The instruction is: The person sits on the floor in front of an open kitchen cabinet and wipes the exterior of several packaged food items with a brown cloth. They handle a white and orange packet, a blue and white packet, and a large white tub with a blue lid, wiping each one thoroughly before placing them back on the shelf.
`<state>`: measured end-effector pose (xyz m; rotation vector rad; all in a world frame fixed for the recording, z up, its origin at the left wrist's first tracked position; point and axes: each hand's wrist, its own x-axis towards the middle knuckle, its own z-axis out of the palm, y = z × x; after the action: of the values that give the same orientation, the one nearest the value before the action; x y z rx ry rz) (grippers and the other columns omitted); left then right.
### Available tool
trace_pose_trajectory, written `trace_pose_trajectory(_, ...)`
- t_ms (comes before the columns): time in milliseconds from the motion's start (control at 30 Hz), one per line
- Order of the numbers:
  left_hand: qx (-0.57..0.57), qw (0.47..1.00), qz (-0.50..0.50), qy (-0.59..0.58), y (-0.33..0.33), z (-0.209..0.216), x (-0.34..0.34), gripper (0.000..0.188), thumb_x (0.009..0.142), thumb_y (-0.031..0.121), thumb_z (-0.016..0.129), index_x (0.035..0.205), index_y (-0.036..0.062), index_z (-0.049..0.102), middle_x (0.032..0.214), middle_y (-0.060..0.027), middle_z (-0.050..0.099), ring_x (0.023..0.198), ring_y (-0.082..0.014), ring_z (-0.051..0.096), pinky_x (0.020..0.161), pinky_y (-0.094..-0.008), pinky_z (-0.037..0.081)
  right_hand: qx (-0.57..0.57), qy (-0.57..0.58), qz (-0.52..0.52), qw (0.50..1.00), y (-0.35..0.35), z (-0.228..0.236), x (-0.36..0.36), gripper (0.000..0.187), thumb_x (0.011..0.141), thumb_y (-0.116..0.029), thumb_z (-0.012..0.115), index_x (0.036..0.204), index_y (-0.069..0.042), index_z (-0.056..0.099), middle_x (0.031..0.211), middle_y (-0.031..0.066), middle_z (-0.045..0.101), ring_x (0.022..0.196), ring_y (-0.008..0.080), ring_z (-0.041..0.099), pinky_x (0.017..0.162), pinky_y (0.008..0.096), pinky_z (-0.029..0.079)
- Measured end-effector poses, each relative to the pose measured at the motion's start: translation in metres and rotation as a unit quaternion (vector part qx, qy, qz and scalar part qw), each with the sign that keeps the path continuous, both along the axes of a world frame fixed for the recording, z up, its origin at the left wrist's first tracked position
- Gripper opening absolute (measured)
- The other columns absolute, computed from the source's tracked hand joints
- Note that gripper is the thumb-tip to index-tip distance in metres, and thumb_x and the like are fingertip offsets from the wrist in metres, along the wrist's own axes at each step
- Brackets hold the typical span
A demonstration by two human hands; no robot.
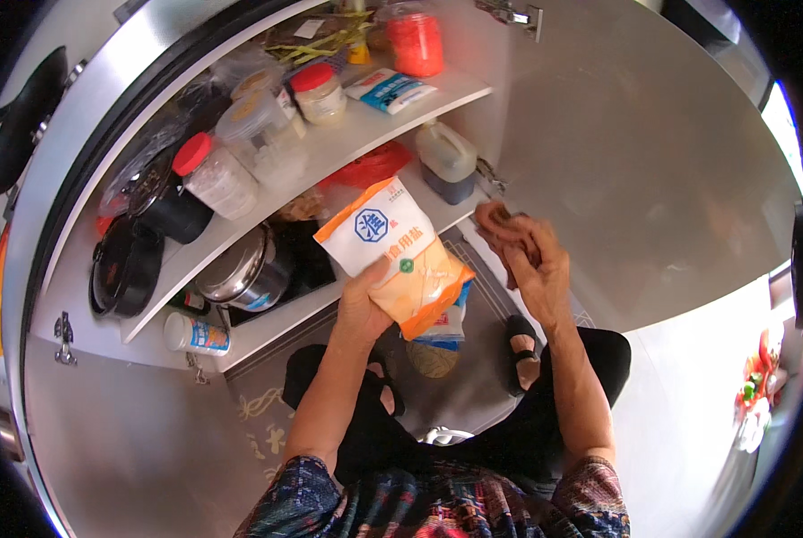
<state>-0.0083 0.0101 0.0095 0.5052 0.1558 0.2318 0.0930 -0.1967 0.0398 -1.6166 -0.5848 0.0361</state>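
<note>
My left hand (pixel 365 303) grips the lower left side of an orange and white salt bag (pixel 399 255), held up in front of the open cabinet. The bag's printed front faces me. Off to its right, my right hand (pixel 541 273) is closed on a crumpled brown cloth (pixel 503 235), apart from the bag. Below the bag, partly hidden by it, a blue and white packet (pixel 449 330) lies near a round tan object (pixel 433 360) between my feet.
The upper shelf (pixel 329 161) bears red-lidded jars (pixel 319 92), black pots (pixel 170 202) and a blue-white packet (pixel 390 91). Below stand a steel pot (pixel 244 266), a white tub (pixel 197 334) and a jug of dark liquid (pixel 446 161). Open cabinet doors (pixel 639 161) flank me.
</note>
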Motion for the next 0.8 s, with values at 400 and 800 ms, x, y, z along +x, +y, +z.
trace_pose_trajectory(400, -0.028, 0.995, -0.079, 0.056, -0.007, -0.004, -0.002, 0.050, 0.080, -0.003, 0.059, 0.127, -0.0006, 0.042, 0.120, -0.0168, 0.055, 0.113, -0.0317, 0.055, 0.099, -0.0479, 0.044, 0.082, 0.118, 0.253, 0.957, 0.013, -0.002, -0.004, 0.035, 0.080, 0.007, 0.059, 0.114, 0.000, 0.056, 0.108, 0.0074, 0.052, 0.101, 0.0157, 0.058, 0.088, 0.0252, 0.046)
trace_pose_trajectory(800, -0.037, 0.998, -0.019, 0.051, -0.002, 0.007, 0.005, 0.046, 0.084, 0.001, 0.060, 0.127, 0.0008, 0.045, 0.123, -0.0162, 0.056, 0.115, -0.0306, 0.055, 0.100, -0.0487, 0.043, 0.052, 0.258, 0.211, 0.941, -0.023, 0.007, -0.001, 0.037, 0.080, -0.003, 0.067, 0.114, -0.008, 0.053, 0.088, 0.0078, 0.067, 0.063, 0.0090, 0.058, 0.046, 0.0216, 0.042)
